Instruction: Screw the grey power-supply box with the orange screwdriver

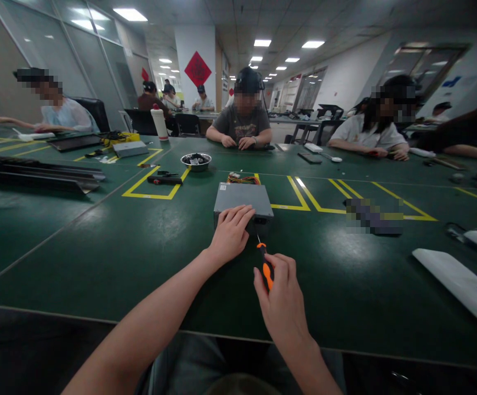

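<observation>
A grey metal computer power supply (242, 196) sits on the green table in front of me, its bundled coloured cables (242, 179) behind it. My left hand (231, 233) grips its front edge, fingers laid over the top and the thumb out of sight. In my right hand (282, 291) is a screwdriver (266, 269) with an orange and black handle. The blade points away from me at the front face of the power supply, below the socket. Whether the tip touches a screw is too small to tell.
A metal bowl (196, 161) of small parts stands beyond, left of the power supply. Black tools (164, 179) lie inside a yellow-taped outline. Long dark metal panels (37, 174) lie at left, a white casing (460, 285) at right. Several people sit around the table.
</observation>
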Motion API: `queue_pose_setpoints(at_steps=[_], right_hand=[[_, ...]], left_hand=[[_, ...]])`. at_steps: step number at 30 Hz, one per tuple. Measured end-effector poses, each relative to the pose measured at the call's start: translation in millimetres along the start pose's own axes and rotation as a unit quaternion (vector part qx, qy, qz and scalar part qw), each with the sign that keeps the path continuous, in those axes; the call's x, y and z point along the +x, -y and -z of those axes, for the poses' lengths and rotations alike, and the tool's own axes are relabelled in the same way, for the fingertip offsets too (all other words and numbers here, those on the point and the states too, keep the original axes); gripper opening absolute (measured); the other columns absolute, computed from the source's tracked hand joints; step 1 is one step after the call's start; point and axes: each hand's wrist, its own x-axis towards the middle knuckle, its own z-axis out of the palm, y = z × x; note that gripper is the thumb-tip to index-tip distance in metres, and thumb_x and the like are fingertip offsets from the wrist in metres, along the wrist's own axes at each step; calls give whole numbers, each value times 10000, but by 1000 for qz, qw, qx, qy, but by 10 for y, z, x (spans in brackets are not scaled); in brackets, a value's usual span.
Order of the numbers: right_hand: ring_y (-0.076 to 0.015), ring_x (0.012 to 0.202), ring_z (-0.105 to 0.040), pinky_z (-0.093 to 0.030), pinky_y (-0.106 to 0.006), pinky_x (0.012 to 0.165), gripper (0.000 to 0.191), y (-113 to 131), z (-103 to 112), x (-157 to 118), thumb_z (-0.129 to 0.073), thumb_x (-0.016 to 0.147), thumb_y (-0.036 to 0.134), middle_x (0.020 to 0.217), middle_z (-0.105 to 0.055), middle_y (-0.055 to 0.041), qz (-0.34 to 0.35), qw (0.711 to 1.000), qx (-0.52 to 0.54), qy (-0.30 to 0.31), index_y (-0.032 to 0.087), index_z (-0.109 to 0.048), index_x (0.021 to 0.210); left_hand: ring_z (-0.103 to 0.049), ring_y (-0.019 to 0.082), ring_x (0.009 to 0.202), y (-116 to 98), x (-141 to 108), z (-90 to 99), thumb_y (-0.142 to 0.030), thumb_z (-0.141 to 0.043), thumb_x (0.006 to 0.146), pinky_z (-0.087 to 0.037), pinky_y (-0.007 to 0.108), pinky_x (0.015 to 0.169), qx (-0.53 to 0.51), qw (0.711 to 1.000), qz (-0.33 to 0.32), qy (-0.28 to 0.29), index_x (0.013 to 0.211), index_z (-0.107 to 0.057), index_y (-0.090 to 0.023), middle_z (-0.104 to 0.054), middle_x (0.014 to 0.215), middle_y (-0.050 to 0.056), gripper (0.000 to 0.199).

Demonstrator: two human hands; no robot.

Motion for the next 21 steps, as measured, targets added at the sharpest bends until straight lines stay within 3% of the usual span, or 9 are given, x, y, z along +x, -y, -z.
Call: queue_pose_setpoints(at_steps=[6, 10, 15, 18, 21], right_hand=[[-185, 709, -607, -503, -281, 543, 232, 35, -16, 18, -358, 876, 269, 820, -581, -89, -10, 1000, -25, 2, 131, -492, 1006], [-175, 739, -623, -502, -267, 572, 287, -38, 1, 39, -315, 894, 252, 884, -619, -92, -25, 999, -25, 20, 146, -483, 1101], [-189, 753, -608, -512, -277, 515, 265, -35, -15, 30, -424, 845, 317, 990, -509, -131, -35, 999, -13, 33, 137, -501, 1024], [-181, 748, -597, -521, -278, 515, 263, 25, -41, 10, -431, 821, 233, 1029, -452, -156, -11, 1000, -2, 26, 105, -480, 1045], [-167, 740, -596, -516, -254, 507, 250, 58, -37, -7, -411, 834, 185, 979, -492, -126, 17, 1000, -17, 18, 117, -489, 1061]], left_hand=[[-372, 185, 1226, -9, 1, 8, -102, -405, 778, -254, 365, 1022, -12, 1000, 3, -4, 1244, -428, -190, -453, 1329, 26, 475], [-375, 189, 1226, -13, 2, 7, -100, -414, 774, -258, 372, 1020, -17, 1000, 7, -3, 1238, -435, -191, -457, 1326, 31, 474], [-377, 194, 1226, -11, 7, 10, -95, -418, 767, -264, 379, 1015, -17, 1000, 6, 1, 1238, -434, -197, -459, 1324, 34, 483], [-380, 188, 1221, -6, 9, 10, -93, -416, 768, -263, 372, 1015, -14, 1000, 6, -1, 1238, -433, -196, -458, 1324, 30, 481], [-381, 184, 1217, -2, 8, 7, -97, -416, 771, -266, 364, 1010, -13, 1000, 4, -1, 1236, -434, -194, -457, 1325, 28, 476]])
